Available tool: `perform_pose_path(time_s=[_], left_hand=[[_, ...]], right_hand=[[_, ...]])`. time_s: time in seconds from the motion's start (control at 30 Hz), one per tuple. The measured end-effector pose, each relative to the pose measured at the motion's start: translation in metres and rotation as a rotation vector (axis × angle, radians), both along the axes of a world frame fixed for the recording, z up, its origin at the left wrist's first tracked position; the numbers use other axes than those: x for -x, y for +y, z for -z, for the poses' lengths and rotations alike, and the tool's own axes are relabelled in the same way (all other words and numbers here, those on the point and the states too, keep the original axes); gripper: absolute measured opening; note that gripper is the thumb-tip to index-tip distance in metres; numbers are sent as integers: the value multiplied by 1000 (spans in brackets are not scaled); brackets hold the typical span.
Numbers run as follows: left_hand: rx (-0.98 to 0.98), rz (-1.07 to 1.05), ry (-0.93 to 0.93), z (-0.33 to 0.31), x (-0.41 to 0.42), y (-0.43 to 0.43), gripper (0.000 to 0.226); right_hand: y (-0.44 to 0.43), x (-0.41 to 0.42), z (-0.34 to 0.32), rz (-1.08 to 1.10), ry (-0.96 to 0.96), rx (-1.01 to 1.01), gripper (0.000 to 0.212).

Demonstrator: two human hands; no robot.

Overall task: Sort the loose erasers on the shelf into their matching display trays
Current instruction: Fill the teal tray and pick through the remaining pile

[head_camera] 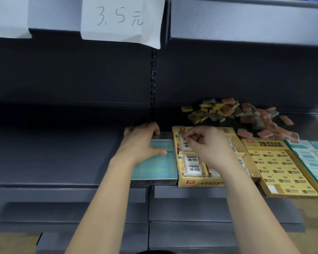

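Dark grey shelf (62, 147) spans mid-frame, with loose erasers (246, 114) heaped every which way right of centre, behind the trays. Left hand (141, 142) grips the far end of the teal tray (154, 167), its long axis running front edge to back. Right hand (211, 147), fingertips bunched, dips into the neighbouring yellow tray (196, 182) of white erasers (192, 165); whether it holds one, can't tell.

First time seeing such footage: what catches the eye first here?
The left grip holds a teal tray at the front of the shelf; the right grip reaches into the yellow tray of white erasers beside it. Behind, at the right, lies a jumbled heap of loose erasers; a handwritten price sign hangs above.
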State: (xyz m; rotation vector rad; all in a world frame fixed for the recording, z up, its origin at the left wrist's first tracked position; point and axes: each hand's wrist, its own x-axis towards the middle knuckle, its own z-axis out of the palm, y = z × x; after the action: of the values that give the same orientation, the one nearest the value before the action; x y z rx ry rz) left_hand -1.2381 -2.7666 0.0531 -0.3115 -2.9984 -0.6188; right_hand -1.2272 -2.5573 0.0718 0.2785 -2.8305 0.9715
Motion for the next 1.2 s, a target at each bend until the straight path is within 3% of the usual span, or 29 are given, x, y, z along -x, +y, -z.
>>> perform_pose_path(time_s=[0.23, 0.4, 0.67, 0.8, 0.97, 1.2], left_hand=[[36, -11, -72, -8, 3, 2, 54], [-106, -34, 9, -19, 13, 11, 23], [-388, -30, 51, -40, 36, 66, 11], [-370, -19, 54, -43, 48, 88, 12], [-368, -34, 64, -45, 56, 106, 11], [-348, -58, 92, -49, 59, 118, 9]], right_hand=[[8, 6, -10, -39, -25, 53, 15], [37, 29, -27, -3, 26, 3, 15], [96, 80, -41, 23, -2, -101, 10], [106, 103, -33, -14, -58, -169, 14], [103, 135, -7, -53, -63, -439, 25], [95, 152, 13, 53, -44, -409, 23]])
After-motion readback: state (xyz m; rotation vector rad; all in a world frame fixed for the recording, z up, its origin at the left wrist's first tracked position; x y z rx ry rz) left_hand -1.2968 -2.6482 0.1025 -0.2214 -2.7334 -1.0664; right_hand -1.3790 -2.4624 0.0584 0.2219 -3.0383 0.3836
